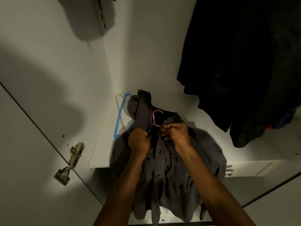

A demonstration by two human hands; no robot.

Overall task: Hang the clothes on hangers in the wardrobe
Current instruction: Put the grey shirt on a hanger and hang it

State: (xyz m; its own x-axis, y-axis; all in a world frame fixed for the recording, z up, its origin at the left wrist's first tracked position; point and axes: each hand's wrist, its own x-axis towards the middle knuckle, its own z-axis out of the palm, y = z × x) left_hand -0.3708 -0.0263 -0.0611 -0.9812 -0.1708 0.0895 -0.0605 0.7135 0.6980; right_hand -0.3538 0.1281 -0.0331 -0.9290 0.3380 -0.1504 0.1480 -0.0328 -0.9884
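Note:
A dark grey button-up shirt (167, 170) lies on the white wardrobe shelf (104, 144), its lower part hanging over the front edge. A pink hanger (155, 117) sits inside its neck, only the hook showing. My left hand (138, 141) grips the left side of the collar and front edge. My right hand (176, 133) pinches the right front edge near the top button. A blue hanger (119, 116) lies on the shelf to the left, partly under the shirt.
Dark clothes (236, 70) hang at the right, reaching almost to the shelf. A thin wire hanger (117, 101) lies beside the blue one. The open door at the left carries a metal hinge (70, 163). Drawer fronts with a handle (228, 170) sit below the shelf.

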